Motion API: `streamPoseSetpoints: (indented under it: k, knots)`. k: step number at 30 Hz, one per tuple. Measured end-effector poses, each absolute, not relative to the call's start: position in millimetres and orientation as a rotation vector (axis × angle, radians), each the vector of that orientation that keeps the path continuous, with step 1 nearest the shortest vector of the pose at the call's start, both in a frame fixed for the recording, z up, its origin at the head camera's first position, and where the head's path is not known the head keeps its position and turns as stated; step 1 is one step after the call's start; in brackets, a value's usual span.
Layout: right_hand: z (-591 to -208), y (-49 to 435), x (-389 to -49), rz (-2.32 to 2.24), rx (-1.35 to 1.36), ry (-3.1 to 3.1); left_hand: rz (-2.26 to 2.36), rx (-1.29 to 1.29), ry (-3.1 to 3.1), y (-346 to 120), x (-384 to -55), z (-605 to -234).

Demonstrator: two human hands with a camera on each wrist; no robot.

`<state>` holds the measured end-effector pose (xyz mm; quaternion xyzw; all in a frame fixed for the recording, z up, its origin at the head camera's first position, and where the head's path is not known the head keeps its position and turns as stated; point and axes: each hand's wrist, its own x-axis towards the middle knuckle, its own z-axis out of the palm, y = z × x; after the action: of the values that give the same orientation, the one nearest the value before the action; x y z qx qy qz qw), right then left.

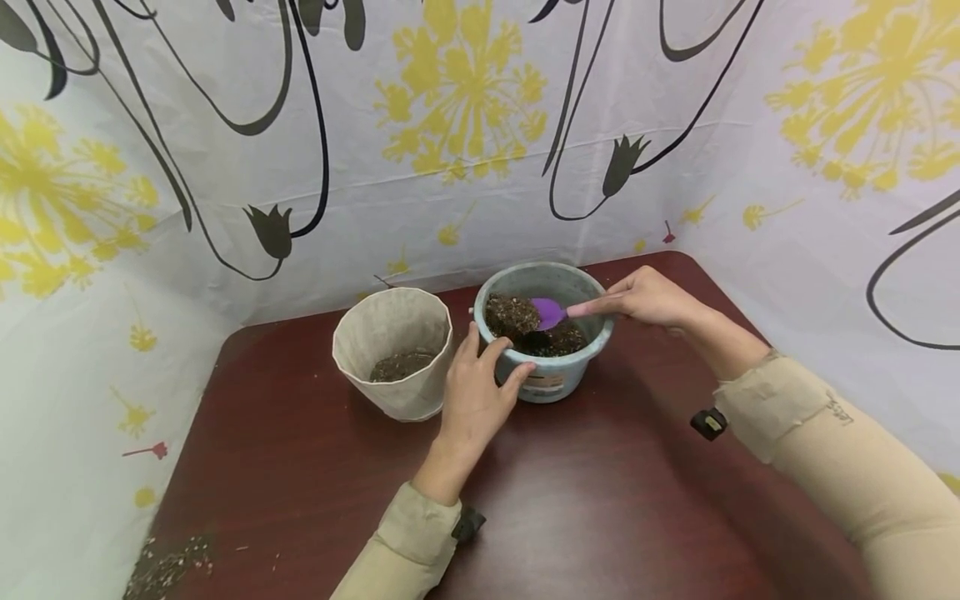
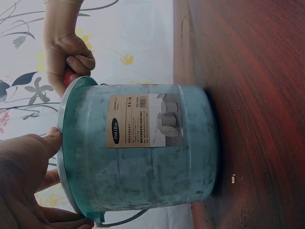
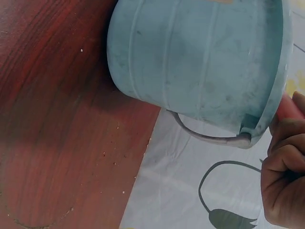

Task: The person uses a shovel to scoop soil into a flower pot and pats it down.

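My right hand [image 1: 651, 298] grips the red handle of a small trowel whose purple blade [image 1: 550, 313] carries a heap of dark potting soil [image 1: 512, 315] inside a blue-green plastic bucket [image 1: 551, 364]. More soil lies beneath the blade. On the near left of the bucket's rim, my left hand [image 1: 478, 392] rests with its fingers spread; in the left wrist view, fingertips [image 2: 55, 138] touch that rim. A paper label [image 2: 143, 120] covers part of the bucket's side. Left of the bucket stands a whitish, faceted plant pot [image 1: 393, 333] with some soil at its bottom.
Both containers stand on a dark red wooden table [image 1: 285, 467], near its back edge. Spilled soil [image 1: 168, 571] lies at the front left corner. A patterned sheet [image 1: 465, 208] hangs behind and at both sides. The bucket's handle [image 3: 209, 138] hangs down its side.
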<state>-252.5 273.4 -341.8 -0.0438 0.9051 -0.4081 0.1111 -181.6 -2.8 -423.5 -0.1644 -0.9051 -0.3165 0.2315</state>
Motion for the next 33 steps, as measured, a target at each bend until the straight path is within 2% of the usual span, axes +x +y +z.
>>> streamPoseSetpoints:
  k: [16,33]
  knots:
    - [-347.4,287.6,-240.1,-1.311,-0.053,2.608,-0.825,-0.471,-2.503,-5.4,-183.9,-425.1]
    - [-347.2,291.6,-236.6,-1.431,-0.154,2.578,-0.756,-0.520,-2.484,-12.8,-187.8,-416.5]
